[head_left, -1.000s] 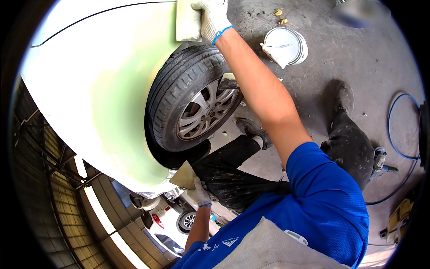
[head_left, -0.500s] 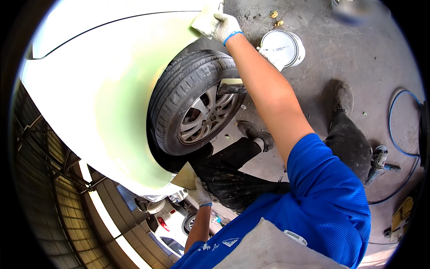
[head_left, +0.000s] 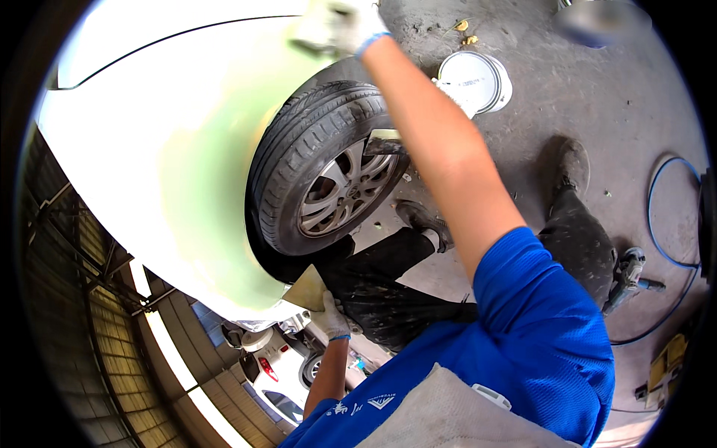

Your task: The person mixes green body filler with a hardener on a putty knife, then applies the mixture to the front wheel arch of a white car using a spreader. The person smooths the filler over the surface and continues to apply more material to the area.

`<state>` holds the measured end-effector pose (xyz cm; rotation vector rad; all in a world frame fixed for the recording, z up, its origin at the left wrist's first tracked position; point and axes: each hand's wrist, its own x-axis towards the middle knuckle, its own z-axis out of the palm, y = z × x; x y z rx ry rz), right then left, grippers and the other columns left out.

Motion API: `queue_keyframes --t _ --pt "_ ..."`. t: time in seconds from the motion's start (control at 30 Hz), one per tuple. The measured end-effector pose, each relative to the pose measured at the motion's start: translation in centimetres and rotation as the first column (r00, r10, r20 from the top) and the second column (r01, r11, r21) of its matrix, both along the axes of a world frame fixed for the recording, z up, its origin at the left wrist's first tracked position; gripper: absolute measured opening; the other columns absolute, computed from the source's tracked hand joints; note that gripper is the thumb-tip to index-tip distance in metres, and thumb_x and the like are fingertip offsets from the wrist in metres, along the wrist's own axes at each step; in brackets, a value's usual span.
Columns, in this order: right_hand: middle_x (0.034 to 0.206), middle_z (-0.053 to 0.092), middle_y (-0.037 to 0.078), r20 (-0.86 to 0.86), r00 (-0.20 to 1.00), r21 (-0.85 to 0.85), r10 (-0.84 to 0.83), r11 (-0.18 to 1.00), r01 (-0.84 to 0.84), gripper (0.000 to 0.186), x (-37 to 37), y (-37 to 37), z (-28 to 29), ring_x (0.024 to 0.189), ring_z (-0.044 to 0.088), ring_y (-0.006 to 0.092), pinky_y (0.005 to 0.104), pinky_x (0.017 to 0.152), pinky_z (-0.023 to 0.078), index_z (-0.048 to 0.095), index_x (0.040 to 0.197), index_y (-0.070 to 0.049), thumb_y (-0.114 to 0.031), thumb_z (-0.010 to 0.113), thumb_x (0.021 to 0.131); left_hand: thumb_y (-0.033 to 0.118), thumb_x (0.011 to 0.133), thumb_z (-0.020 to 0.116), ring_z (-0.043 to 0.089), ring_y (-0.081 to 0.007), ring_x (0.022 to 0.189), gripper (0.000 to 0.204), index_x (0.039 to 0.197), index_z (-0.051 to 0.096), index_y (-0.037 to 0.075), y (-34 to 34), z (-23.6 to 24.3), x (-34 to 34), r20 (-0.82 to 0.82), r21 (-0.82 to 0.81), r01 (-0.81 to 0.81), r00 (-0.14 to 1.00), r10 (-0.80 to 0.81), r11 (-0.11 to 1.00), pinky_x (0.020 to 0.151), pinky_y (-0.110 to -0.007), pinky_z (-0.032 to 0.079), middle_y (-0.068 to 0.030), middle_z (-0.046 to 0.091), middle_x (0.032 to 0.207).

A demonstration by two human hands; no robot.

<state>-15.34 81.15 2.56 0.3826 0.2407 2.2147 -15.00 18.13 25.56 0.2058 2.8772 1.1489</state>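
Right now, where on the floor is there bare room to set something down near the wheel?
Bare concrete lies open between the white bucket and the blue hose, above the shoe. It is crowded below the tyre, where the legs fill the floor. The right hand and left hand are both at the car panel.

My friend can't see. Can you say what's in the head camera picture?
A person in a blue shirt presses a gloved right hand high on a white car panel coated in pale green filler, above a black tyre with a silver wheel. Their gloved left hand holds a flat tan board lower down.
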Motion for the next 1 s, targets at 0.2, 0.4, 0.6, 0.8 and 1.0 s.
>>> queue_keyframes --t 0.2,0.4,0.6,0.8,1.0 --pt "0.128 0.060 0.016 0.038 0.999 -0.281 0.039 0.959 -0.027 0.043 7.4 -6.4 4.0 0.117 0.060 0.0344 0.0569 0.108 0.043 0.049 0.134 -0.002 -0.015 0.047 0.094 0.019 0.090 0.075 0.052 -0.0099 0.048 0.024 0.097 0.063 -0.001 -2.2 0.2 2.3 0.007 -0.010 -0.076 0.997 0.076 0.997 0.043 -0.023 0.042 -0.0037 0.061 0.067" --pt "0.129 0.058 0.017 -0.312 0.946 0.145 0.085 0.989 -0.041 0.046 1.4 -1.1 11.6 0.118 0.059 0.0345 0.0559 0.103 0.046 0.044 0.139 -0.004 -0.020 0.043 0.096 0.018 0.091 0.074 0.053 -0.0106 0.048 0.023 0.094 0.063 -0.002 -0.6 0.7 2.2 -0.010 -0.016 -0.056 0.998 0.055 0.998 0.043 -0.024 0.042 -0.0046 0.062 0.067" --pt "0.129 0.058 0.017 -0.255 0.967 -0.016 0.028 0.999 -0.033 0.047 2.8 -2.9 2.9 0.119 0.058 0.0346 0.0556 0.100 0.047 0.043 0.140 -0.005 -0.022 0.042 0.097 0.018 0.090 0.074 0.053 -0.0104 0.049 0.023 0.093 0.064 -0.001 -0.7 0.7 2.1 -0.021 -0.034 -0.042 0.999 0.041 0.999 0.045 -0.024 0.043 -0.0041 0.062 0.066" --pt "0.111 0.068 0.017 0.037 0.999 -0.326 -0.026 0.944 0.037 0.035 6.2 -3.0 -1.7 0.103 0.066 0.0346 0.0510 0.098 0.051 0.056 0.122 -0.002 -0.013 0.050 0.089 0.018 0.090 0.074 0.053 -0.0103 0.048 0.022 0.094 0.064 -0.001 -0.2 0.5 2.5 -0.028 -0.039 -0.022 0.999 0.021 0.999 0.044 -0.024 0.043 -0.0041 0.062 0.066" --pt "0.108 0.068 0.017 0.023 0.985 -0.199 -0.171 0.965 0.172 0.033 8.7 0.2 4.1 0.102 0.067 0.0345 0.0503 0.097 0.052 0.058 0.119 -0.003 -0.014 0.050 0.090 0.020 0.088 0.076 0.054 -0.0107 0.049 0.026 0.099 0.062 0.000 -0.4 0.7 1.8 -0.031 -0.031 -0.008 0.999 0.007 0.999 0.044 -0.024 0.042 -0.0043 0.062 0.068"
